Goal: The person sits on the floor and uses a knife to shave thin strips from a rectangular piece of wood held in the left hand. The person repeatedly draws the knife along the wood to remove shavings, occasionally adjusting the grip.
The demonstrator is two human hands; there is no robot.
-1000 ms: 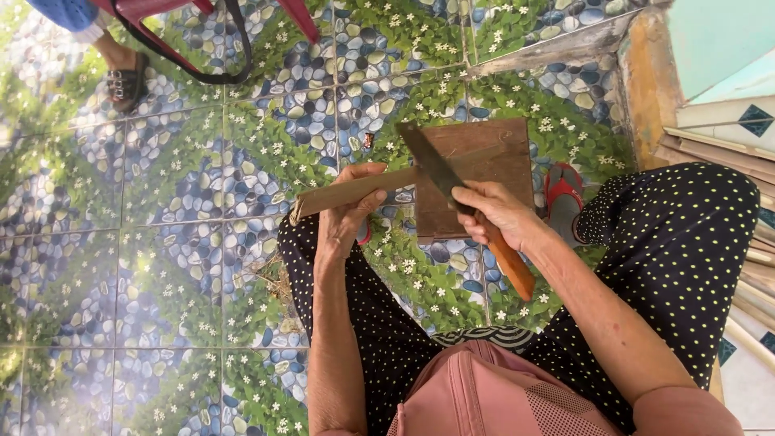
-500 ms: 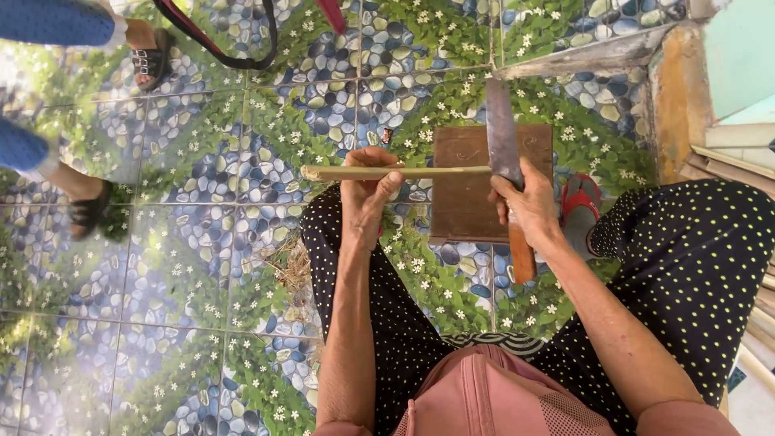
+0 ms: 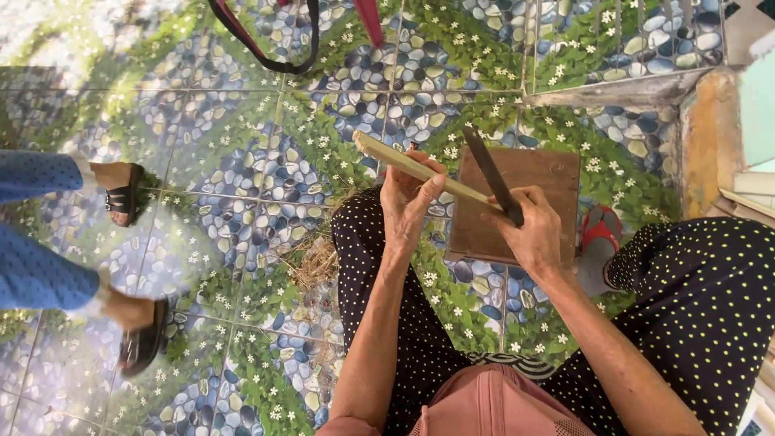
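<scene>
My left hand [image 3: 408, 198] grips a long pale bamboo strip [image 3: 387, 155] that points up and to the left, over my left knee. In my right hand [image 3: 529, 234] is a knife with a dark blade [image 3: 487, 168]; the blade stands up from my fist and crosses the strip's right end. Both hands hover over a brown wooden block [image 3: 537, 202] lying on the tiled floor between my knees. The knife's handle is hidden inside my fist.
Another person's legs in blue trousers [image 3: 40, 242] and black sandals [image 3: 141, 343] stand at the left. A heap of dry shavings [image 3: 319, 262] lies by my left knee. A red sandal [image 3: 599, 234] sits right of the block. Stacked boards [image 3: 751, 186] line the right edge.
The strip has tilted from level to pointing up-left. The knife swung from upright to leaning across the strip. The other person stepped further into view at the left.
</scene>
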